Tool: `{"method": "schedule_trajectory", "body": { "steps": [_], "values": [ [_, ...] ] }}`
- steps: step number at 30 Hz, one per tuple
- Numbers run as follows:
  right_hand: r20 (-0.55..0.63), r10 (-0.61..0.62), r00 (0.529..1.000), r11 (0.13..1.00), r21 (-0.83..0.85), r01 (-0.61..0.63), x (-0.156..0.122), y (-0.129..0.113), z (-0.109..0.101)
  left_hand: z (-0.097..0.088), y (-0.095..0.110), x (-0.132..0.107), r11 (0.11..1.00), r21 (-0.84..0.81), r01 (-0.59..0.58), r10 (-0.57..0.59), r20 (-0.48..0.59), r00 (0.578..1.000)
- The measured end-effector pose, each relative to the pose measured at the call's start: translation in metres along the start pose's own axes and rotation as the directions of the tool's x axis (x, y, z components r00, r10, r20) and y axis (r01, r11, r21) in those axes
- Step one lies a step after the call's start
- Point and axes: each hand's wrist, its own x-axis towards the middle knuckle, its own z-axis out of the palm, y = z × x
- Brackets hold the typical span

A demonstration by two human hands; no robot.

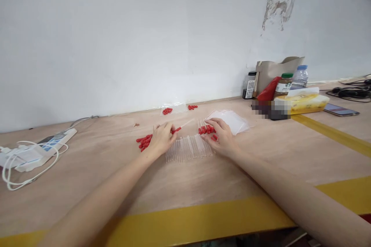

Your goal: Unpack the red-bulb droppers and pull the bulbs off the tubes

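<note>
My left hand (pixel 164 137) is closed, pinching a thin clear tube with a red cap (pixel 177 129) that points up and to the right. Beside it on the left lies a pile of loose red caps (pixel 144 141). My right hand (pixel 222 137) rests on the table with thumb and fingers apart, curved around a small row of red-capped tubes (pixel 204 129). Between my hands, and nearer to me, a row of bare clear tubes (pixel 188 148) lies side by side. Clear plastic bags (pixel 232 120) are stacked just behind my right hand.
By the wall lie a clear bag with red caps (pixel 167 111) and several loose caps (pixel 192 107). A white power strip (pixel 46 152) with cables sits left. At right are jars (pixel 284 84), a beige bag (pixel 275 73), a tissue pack (pixel 307 102) and a phone (pixel 341 109).
</note>
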Motion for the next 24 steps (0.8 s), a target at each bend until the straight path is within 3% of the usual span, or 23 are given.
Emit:
{"method": "schedule_trajectory", "body": {
  "steps": [2, 4, 9, 17, 24],
  "values": [
    [0.055, -0.114, 0.992, 0.993, -0.011, 0.115, -0.001, -0.011, -0.001, -0.002, -0.009, -0.03, 0.982, 0.015, -0.187, 0.188, -0.102, 0.977],
    [0.129, -0.212, 0.969, 0.976, -0.015, 0.215, -0.004, -0.021, 0.001, 0.002, -0.014, -0.052, 0.96, 0.027, -0.279, 0.279, -0.198, 0.94],
    [0.15, -0.36, 0.921, 0.932, 0.02, 0.361, -0.011, -0.031, 0.014, 0.013, -0.014, -0.074, 0.923, 0.023, -0.383, 0.369, -0.329, 0.869],
    [0.152, -0.395, 0.906, 0.918, 0.037, 0.395, -0.015, -0.037, 0.016, 0.01, -0.001, -0.073, 0.925, 0.004, -0.379, 0.367, -0.261, 0.893],
    [0.175, -0.445, 0.878, 0.895, 0.085, 0.437, -0.019, -0.037, 0.013, 0.008, -0.004, -0.074, 0.895, 0.001, -0.447, 0.437, -0.204, 0.876]
  ]
}}
